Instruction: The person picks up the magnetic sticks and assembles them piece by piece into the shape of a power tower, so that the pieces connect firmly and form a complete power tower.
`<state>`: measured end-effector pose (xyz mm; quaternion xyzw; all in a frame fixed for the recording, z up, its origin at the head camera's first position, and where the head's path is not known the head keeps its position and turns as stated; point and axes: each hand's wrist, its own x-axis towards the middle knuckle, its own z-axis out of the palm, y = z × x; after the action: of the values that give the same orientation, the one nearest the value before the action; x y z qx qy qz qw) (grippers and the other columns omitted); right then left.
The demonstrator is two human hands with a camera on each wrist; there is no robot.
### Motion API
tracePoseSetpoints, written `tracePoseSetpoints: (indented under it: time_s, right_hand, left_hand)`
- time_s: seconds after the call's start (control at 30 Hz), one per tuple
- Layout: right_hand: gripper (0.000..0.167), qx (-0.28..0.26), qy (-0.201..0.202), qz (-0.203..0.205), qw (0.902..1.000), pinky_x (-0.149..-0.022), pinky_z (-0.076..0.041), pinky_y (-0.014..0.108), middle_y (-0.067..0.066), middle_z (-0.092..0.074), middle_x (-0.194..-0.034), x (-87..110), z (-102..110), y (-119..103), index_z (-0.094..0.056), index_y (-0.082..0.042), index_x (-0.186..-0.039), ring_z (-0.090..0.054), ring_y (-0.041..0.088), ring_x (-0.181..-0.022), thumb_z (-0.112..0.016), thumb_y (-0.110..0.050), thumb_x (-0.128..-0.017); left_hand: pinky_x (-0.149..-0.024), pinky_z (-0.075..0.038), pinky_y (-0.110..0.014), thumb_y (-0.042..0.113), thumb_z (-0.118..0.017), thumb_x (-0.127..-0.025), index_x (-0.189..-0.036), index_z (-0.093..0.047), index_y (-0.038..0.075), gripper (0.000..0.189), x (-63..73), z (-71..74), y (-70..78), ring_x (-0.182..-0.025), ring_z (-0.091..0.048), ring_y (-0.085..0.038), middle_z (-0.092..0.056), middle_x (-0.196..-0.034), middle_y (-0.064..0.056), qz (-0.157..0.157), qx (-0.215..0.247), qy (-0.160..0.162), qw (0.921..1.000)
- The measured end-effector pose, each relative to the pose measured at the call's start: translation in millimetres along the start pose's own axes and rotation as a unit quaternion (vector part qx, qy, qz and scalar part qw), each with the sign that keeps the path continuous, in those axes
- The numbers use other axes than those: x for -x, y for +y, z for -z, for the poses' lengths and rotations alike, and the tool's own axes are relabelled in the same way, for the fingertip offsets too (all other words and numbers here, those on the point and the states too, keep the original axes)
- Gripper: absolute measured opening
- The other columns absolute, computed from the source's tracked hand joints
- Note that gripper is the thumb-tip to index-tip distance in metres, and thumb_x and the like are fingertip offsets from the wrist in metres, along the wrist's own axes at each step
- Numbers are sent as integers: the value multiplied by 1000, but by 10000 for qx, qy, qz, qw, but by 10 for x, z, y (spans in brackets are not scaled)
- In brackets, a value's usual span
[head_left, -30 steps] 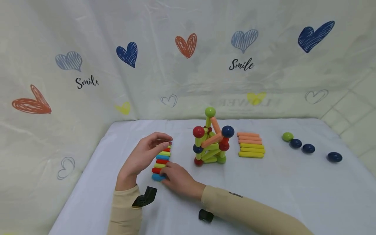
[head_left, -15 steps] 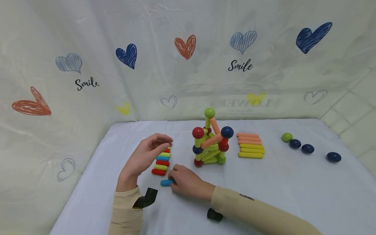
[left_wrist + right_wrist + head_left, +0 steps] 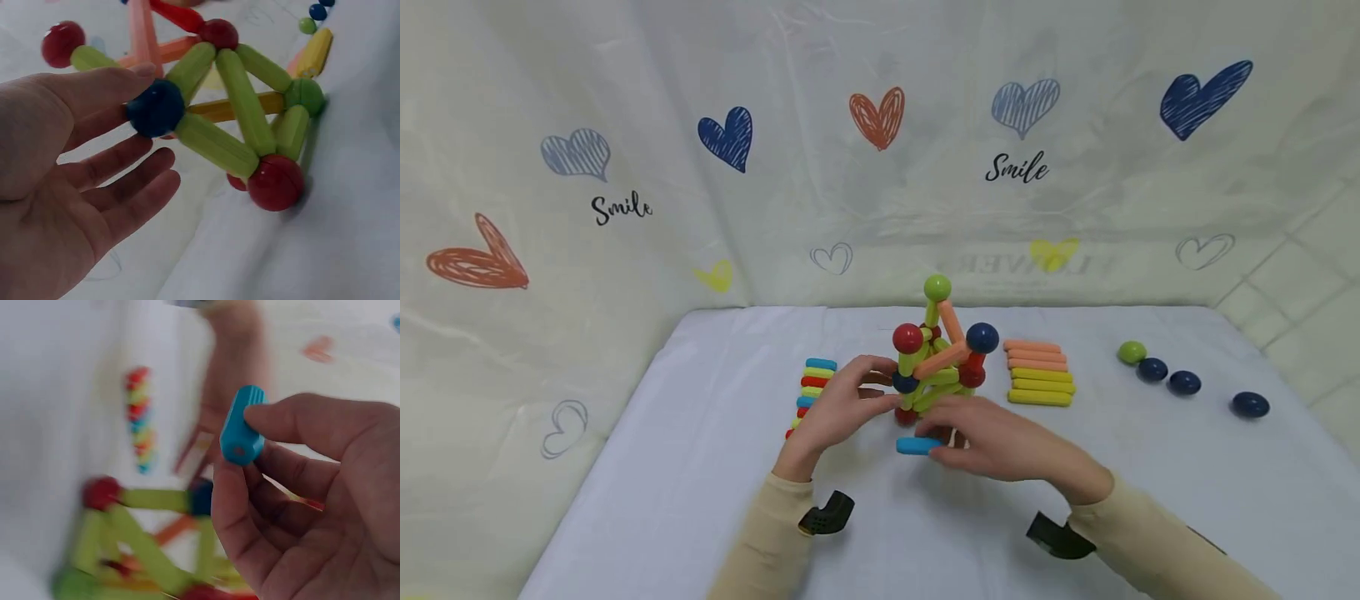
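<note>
While right grip [image 3: 1000, 442] pinches blue stick [image 3: 914, 446] | left grip [image 3: 844, 408] part-hides stick row [image 3: 808, 392]

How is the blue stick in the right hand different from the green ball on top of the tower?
The blue stick is long and straight, but the green ball is round. The right hand pinches the stick, while the ball tops the tower. Both are brightly coloured.

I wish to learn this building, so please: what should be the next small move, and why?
Perhaps bring the blue stick to the structure: the right hand pinches that stick in front, one end free, and the left hand seems to hold the structure's lower dark blue ball.
</note>
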<state>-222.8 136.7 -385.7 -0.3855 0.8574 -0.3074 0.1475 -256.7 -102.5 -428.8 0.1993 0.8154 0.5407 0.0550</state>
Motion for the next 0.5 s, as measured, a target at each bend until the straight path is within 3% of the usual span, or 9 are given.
tracePoseSetpoints:
  time_s: [0.17, 0.3, 0.4, 0.5]
  right_hand:
    - [19, 127, 907, 354, 9952, -73, -55, 27, -10, -62, -101, 238, 508, -152, -66, -18, -110, -60, 7, -87, -70, -15, -91]
    - [26, 688, 1787, 627, 9795, -76, -56, 27, -9, -65, -102, 255, 818, -179, -66, -15, -111, -62, 6, -88, -73, -7, -88]
    - [27, 1031, 2102, 619, 9702, -79, -56, 30, -6, -66, -102, 195, 963, -141, -68, -12, -112, -62, 7, -89, -74, -7, -87]
    - [27, 1085, 2050, 441, 9717, -82, -55, 33, -4, -67, -102, 103, 1038, -81, -69, -11, -114, -62, 9, -89, -75, -11, -87]
  left_hand:
    - [-93, -52, -32, 17, -76, -87, -129, -55, 11, 47, -62, -153, -55, -114, -55, -18, -57, -124, 0, -137, -58, 383, 9992]
    - [-92, -52, -34, 17, -74, -88, -129, -55, 11, 46, -84, -225, -86, -114, -56, -17, -59, -123, 0, -161, -90, 592, 9981]
    - [-92, -53, -34, 18, -73, -89, -128, -56, 10, 44, -98, -265, -104, -114, -57, -17, -60, -122, -1, -208, -124, 714, 9972]
    - [-92, -53, -34, 17, -74, -89, -127, -57, 10, 42, -109, -289, -118, -114, -57, -18, -60, -122, -1, -256, -75, 801, 9964]
